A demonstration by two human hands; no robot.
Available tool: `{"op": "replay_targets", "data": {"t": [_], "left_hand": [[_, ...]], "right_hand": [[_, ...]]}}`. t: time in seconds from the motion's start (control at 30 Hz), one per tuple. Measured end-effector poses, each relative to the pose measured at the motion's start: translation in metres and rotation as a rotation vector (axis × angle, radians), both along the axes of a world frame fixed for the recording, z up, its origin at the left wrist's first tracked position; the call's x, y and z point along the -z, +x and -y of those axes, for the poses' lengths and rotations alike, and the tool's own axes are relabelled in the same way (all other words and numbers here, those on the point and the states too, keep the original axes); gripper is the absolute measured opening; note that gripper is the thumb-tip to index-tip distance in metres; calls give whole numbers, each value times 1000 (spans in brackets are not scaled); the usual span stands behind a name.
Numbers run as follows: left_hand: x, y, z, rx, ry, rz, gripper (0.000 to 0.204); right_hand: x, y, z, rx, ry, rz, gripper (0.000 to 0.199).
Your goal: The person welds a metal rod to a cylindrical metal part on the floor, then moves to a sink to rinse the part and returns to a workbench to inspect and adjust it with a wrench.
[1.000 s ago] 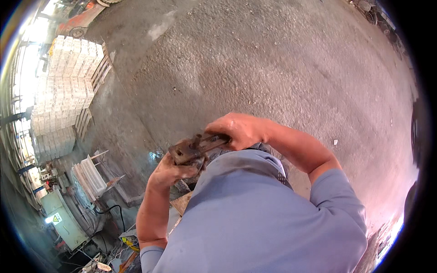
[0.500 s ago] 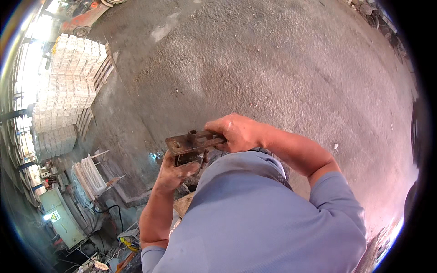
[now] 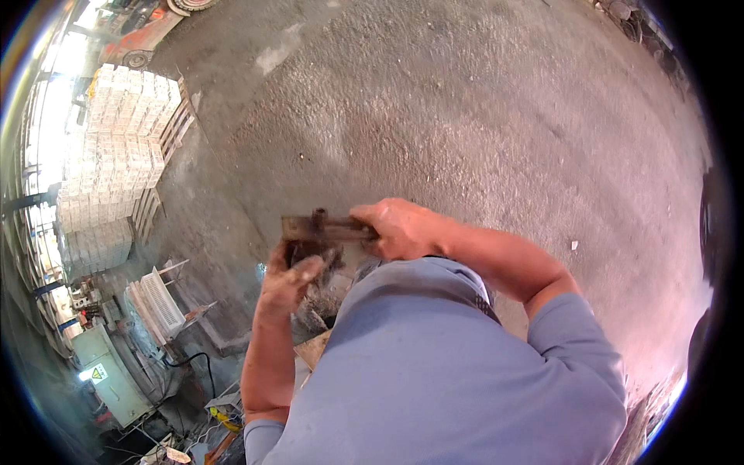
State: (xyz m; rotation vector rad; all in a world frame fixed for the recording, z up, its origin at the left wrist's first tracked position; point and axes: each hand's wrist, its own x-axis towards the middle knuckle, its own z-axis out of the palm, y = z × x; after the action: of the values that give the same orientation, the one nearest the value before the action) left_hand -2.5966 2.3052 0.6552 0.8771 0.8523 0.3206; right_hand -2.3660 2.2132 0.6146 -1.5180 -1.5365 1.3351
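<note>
In front of my body is a brown, rusty-looking slotted metal plate (image 3: 335,228) with a short round stud standing up near its left end. My right hand (image 3: 397,229) is closed around the plate's right end. Below the left end my left hand (image 3: 288,284) holds a dark metal piece (image 3: 314,254) between thumb and fingers. Motion smears this piece and the fingertips, and whether it is joined to the plate I cannot tell.
Stacks of white blocks (image 3: 112,167) on wooden pallets stand at the left. Nearer are a white slatted rack (image 3: 161,301), a pale green cabinet (image 3: 111,376) with a warning sign, and loose cables. A wheeled orange machine (image 3: 143,39) is far left. Rough grey floor (image 3: 465,116) stretches ahead.
The plate has tipped, so its top face looks narrower. My left hand has shifted slightly left and down with the dark piece; my right hand keeps its hold.
</note>
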Motion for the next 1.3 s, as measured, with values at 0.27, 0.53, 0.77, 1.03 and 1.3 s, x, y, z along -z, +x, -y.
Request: {"op": "replay_targets", "data": {"t": [0.27, 0.53, 0.77, 1.03, 1.3], "left_hand": [[7, 9, 4, 74, 486, -226, 59], [4, 12, 2, 0, 65, 156, 58], [-9, 28, 13, -128, 62, 80, 56], [17, 12, 9, -15, 608, -75, 51], [11, 20, 4, 9, 636, -118, 49]], "right_hand": [[-12, 1, 5, 46, 22, -82, 27], [-17, 3, -3, -31, 36, -122, 27], [-14, 4, -5, -44, 15, -128, 27], [-7, 0, -4, -21, 8, -90, 27], [-10, 1, -10, -37, -43, -7, 24]]}}
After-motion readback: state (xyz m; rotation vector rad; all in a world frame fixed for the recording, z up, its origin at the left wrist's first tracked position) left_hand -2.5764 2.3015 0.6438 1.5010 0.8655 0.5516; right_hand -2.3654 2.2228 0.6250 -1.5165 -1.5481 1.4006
